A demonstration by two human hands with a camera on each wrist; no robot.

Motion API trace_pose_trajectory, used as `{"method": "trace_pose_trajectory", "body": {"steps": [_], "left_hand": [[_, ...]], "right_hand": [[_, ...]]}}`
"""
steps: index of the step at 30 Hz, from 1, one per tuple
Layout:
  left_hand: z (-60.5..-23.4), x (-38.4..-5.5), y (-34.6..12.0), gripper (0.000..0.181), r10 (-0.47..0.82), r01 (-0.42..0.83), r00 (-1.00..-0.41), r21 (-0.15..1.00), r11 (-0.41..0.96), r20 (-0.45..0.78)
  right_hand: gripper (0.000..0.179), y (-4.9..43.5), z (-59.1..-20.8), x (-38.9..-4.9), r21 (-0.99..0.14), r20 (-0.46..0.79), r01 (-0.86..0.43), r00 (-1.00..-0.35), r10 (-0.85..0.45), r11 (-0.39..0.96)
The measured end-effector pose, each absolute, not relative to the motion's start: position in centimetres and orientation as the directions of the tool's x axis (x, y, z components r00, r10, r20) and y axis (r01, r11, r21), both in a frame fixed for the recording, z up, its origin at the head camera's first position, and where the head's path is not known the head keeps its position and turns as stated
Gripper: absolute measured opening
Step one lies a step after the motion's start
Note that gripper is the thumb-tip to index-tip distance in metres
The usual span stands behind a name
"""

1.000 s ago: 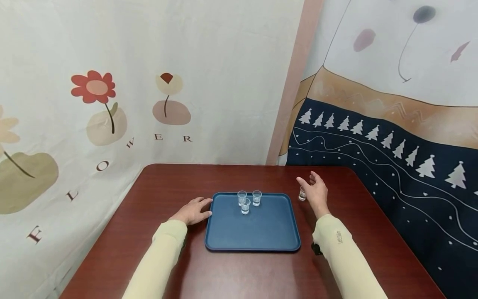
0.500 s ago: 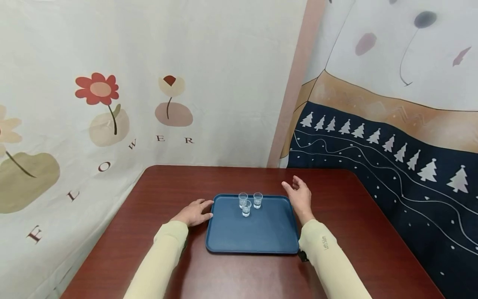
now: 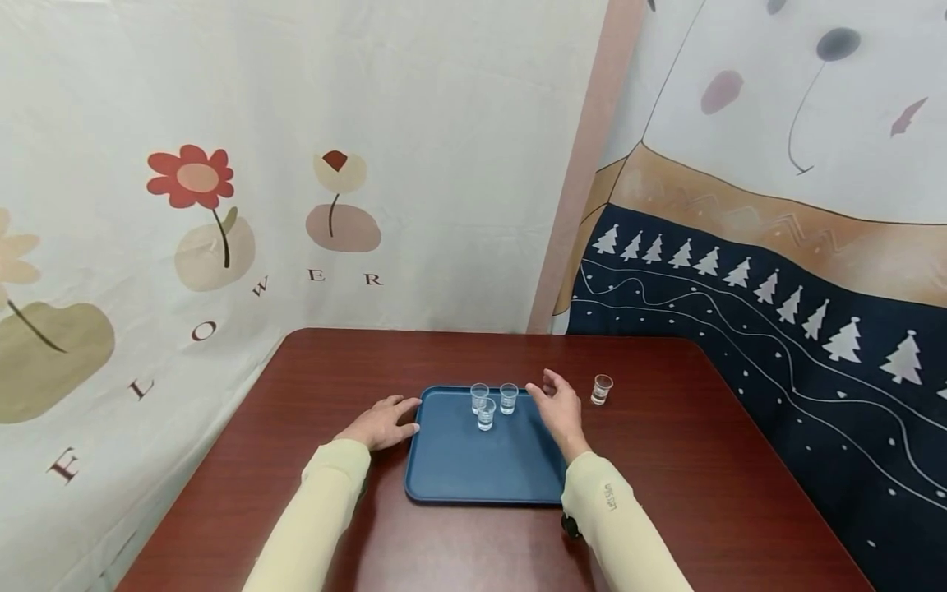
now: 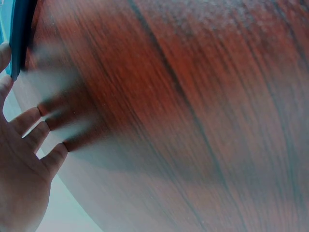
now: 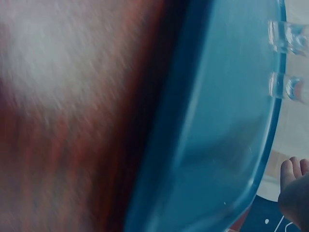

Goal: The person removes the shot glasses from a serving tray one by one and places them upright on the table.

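A blue rectangular tray (image 3: 481, 469) lies on the table with three small clear shot glasses upright in its far half: one at the back left (image 3: 478, 395), one at the back right (image 3: 509, 398) and one in front (image 3: 485, 421). Each looks to have clear liquid in it. My left hand (image 3: 380, 423) touches the tray's left rim with thumb and index finger, fingers spread in the left wrist view. Over the tray's right side hovers my right hand (image 3: 560, 413), fingers relaxed, holding nothing, close to the back right glass. Another shot glass (image 3: 602, 390) stands on the table right of the tray.
The dark red wooden table (image 3: 666, 460) has a back edge against a pale curtain (image 3: 444, 205) printed with flowers and letters. A navy cloth (image 3: 799, 395) with white trees hangs beyond its right side.
My right hand has moved left from beside the lone glass on the table to over the tray's right side. That glass is now fully visible. My left hand stays at the tray rim.
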State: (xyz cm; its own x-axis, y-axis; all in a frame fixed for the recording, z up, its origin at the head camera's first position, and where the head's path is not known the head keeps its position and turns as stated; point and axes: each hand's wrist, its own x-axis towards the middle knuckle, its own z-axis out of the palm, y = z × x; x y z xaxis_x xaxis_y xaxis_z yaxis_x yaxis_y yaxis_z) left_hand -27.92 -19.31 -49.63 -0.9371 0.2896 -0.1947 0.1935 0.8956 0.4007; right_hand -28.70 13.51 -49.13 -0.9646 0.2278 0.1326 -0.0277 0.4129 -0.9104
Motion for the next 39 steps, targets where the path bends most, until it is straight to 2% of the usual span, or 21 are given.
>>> {"method": "trace_pose_trajectory", "body": {"steps": [12, 23, 39], "left_hand": [[-49.4, -27.8, -19.5, 0.057, 0.285, 0.190, -0.939, 0.404, 0.895, -0.190], [-49.2, -27.8, -19.3, 0.057, 0.295, 0.199, -0.936, 0.403, 0.894, -0.192], [-49.3, -27.8, -19.3, 0.056, 0.299, 0.207, -0.937, 0.403, 0.891, -0.179]], "right_hand": [[0.054, 11.5, -50.2, -28.6, -0.888, 0.066, 0.026, -0.981, 0.184, 0.459], [0.046, 10.5, -51.1, -28.6, -0.869, 0.067, 0.012, -0.988, 0.141, 0.494], [0.035, 9.6, -51.4, -29.1, -0.857, 0.053, 0.031, -0.988, 0.148, 0.515]]}}
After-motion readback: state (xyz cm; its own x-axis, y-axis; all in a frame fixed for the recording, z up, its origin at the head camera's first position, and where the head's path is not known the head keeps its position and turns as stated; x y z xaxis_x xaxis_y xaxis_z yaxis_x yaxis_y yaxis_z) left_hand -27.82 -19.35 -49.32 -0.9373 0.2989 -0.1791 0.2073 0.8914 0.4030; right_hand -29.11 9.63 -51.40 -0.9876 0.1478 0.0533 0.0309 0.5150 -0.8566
